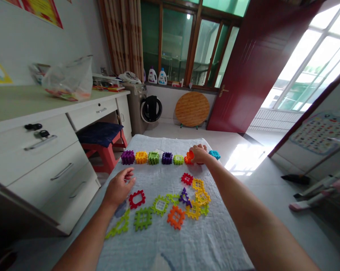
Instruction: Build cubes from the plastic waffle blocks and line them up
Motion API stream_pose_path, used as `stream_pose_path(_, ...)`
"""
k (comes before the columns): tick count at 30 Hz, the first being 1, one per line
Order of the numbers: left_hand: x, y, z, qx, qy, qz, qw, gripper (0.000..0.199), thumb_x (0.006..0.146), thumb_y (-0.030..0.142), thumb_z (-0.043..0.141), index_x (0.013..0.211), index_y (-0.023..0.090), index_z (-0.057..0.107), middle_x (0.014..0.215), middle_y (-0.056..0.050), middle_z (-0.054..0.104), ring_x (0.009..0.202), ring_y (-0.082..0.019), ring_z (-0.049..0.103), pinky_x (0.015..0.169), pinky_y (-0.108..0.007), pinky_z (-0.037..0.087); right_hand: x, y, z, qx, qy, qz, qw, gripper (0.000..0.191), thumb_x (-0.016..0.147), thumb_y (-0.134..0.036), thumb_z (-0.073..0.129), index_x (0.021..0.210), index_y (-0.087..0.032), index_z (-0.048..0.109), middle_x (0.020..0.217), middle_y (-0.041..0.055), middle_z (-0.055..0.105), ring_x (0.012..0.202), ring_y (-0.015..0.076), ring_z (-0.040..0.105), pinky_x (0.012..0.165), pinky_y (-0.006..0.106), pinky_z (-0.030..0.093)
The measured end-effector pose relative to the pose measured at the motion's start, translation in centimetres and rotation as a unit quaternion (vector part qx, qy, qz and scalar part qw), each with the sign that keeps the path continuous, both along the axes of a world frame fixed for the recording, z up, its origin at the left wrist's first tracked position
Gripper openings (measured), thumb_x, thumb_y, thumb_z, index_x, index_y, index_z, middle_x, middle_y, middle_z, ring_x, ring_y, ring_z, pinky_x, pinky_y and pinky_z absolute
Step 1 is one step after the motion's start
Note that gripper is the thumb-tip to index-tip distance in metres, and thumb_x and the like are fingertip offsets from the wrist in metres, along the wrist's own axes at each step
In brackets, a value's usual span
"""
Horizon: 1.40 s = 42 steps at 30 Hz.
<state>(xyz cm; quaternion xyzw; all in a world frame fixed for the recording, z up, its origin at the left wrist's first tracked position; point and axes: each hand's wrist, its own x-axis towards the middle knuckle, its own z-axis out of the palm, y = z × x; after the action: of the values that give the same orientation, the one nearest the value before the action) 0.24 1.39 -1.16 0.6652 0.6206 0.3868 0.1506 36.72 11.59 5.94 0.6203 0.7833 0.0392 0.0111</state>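
Note:
My right hand (pixel 200 153) is at the far right of a row of plastic interlocking tiles, fingers closed on an orange tile (pixel 188 157); it partly hides the things behind it. Further left in that row stand stacks: lime (pixel 178 159), dark purple (pixel 167 158), green (pixel 153 158), yellow (pixel 141 157) and purple (pixel 127 157). A blue stack (pixel 214 154) lies beyond my right wrist. My left hand (pixel 119 189) hovers over the left side, fingers loosely bent and apart, holding nothing. Nearest it are a red frame tile (pixel 137 199) and a lime triangular tile (pixel 119 224).
Loose tiles lie across the cloth-covered table (pixel 164 250), among them a green one (pixel 143 218), an orange one (pixel 176 217), a purple triangle (pixel 185 197) and several yellow ones (pixel 202 197). A white desk (pixel 45 150) and a red stool (pixel 109 154) flank the left side.

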Motion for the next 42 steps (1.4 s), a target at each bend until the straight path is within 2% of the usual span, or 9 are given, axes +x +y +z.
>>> stream_pose_path(7, 0.1, 0.0, 0.1, -0.010, -0.012, 0.001, 1.000, 0.045, 0.072, 0.042, 0.051, 0.108, 0.016, 0.059, 0.092, -0.006, 0.068, 0.079, -0.019, 0.065, 0.077, -0.030, 0.053, -0.5, 0.7, -0.6, -0.012, -0.007, 0.008, 1.000, 0.049, 0.059, -0.034, 0.071, 0.107, -0.023, 0.066, 0.117, 0.0110, 0.054, 0.111, 0.0329, 0.042, 0.101, 0.061, 0.017)
stream_pose_path(12, 0.1, 0.0, 0.1, -0.028, -0.021, -0.002, 0.999, 0.046, 0.072, 0.043, 0.050, 0.109, 0.016, 0.058, 0.091, -0.007, 0.067, 0.079, -0.019, 0.064, 0.077, -0.031, 0.053, -1.1, 0.5, -0.4, -0.039, -0.061, -0.012, 0.997, 0.048, 0.060, -0.034, 0.071, 0.106, -0.022, 0.067, 0.121, 0.0137, 0.052, 0.115, 0.0363, 0.039, 0.101, 0.065, 0.014)
stream_pose_path(19, 0.0, -0.1, -0.2, -0.030, -0.024, -0.004, 0.999, 0.044, 0.072, 0.043, 0.051, 0.108, 0.018, 0.058, 0.089, -0.005, 0.067, 0.080, -0.019, 0.064, 0.078, -0.030, 0.052, -1.3, 0.1, -0.2, -0.049, -0.066, -0.004, 0.997, 0.051, 0.059, -0.034, 0.073, 0.108, -0.021, 0.067, 0.122, 0.0152, 0.052, 0.114, 0.0367, 0.039, 0.101, 0.064, 0.017)
stream_pose_path(23, -0.1, -0.1, 0.1, -0.034, -0.024, -0.004, 0.999, 0.045, 0.072, 0.044, 0.051, 0.108, 0.017, 0.058, 0.088, -0.006, 0.068, 0.079, -0.019, 0.065, 0.078, -0.031, 0.052, -1.0, -0.7, 0.7, -0.005, -0.024, -0.003, 1.000, 0.062, 0.059, -0.038, 0.075, 0.118, -0.023, 0.060, 0.129, 0.0126, 0.048, 0.120, 0.0358, 0.035, 0.102, 0.058, 0.018)
stream_pose_path(25, -0.1, -0.2, 0.4, -0.036, -0.020, -0.003, 0.999, 0.045, 0.072, 0.044, 0.051, 0.107, 0.017, 0.059, 0.088, -0.006, 0.068, 0.078, -0.020, 0.065, 0.077, -0.031, 0.053, -0.5, -1.9, 1.4, 0.029, 0.019, 0.003, 0.999, 0.065, 0.063, -0.040, 0.073, 0.124, -0.022, 0.056, 0.130, 0.0123, 0.047, 0.120, 0.0343, 0.036, 0.100, 0.053, 0.025)
stream_pose_path(28, 0.0, -0.3, 0.6, -0.033, -0.013, -0.004, 0.999, 0.045, 0.071, 0.044, 0.052, 0.106, 0.017, 0.060, 0.086, -0.005, 0.068, 0.078, -0.019, 0.065, 0.077, -0.030, 0.052, 0.7, -4.8, 1.4, 0.024, 0.076, 0.041, 0.996, 0.048, 0.073, -0.036, 0.066, 0.116, -0.017, 0.059, 0.115, 0.0130, 0.058, 0.105, 0.0274, 0.050, 0.089, 0.039, 0.038)
stream_pose_path(31, 0.1, -0.2, 0.3, -0.029, -0.011, -0.013, 0.999, 0.045, 0.071, 0.044, 0.052, 0.105, 0.017, 0.060, 0.085, -0.005, 0.069, 0.078, -0.020, 0.065, 0.077, -0.030, 0.052, 2.4, -8.1, -0.3, -0.021, 0.111, 0.079, 0.990, 0.028, 0.076, -0.026, 0.062, 0.101, -0.014, 0.064, 0.096, 0.0107, 0.064, 0.088, 0.0209, 0.056, 0.080, 0.030, 0.041)
stream_pose_path(35, 0.0, 0.0, -0.6, -0.035, -0.019, -0.020, 0.999, 0.044, 0.071, 0.045, 0.053, 0.103, 0.018, 0.061, 0.085, -0.005, 0.069, 0.079, -0.020, 0.065, 0.076, -0.029, 0.052, 3.9, -11.0, -3.6, -0.015, 0.155, 0.033, 0.987, 0.021, 0.074, -0.022, 0.062, 0.093, -0.015, 0.065, 0.087, 0.0074, 0.064, 0.080, 0.0182, 0.056, 0.075, 0.028, 0.041)
stream_pose_path(42, -0.5, 0.4, -1.3, -0.050, -0.067, -0.018, 0.996, 0.044, 0.070, 0.047, 0.054, 0.101, 0.017, 0.061, 0.086, -0.005, 0.068, 0.080, -0.021, 0.065, 0.075, -0.030, 0.052, 4.1, -11.2, -6.9, -0.011, 0.312, -0.026, 0.950, 0.018, 0.066, -0.019, 0.061, 0.084, -0.017, 0.062, 0.084, 0.0017, 0.058, 0.068, 0.0116, 0.051, 0.067, 0.024, 0.040)
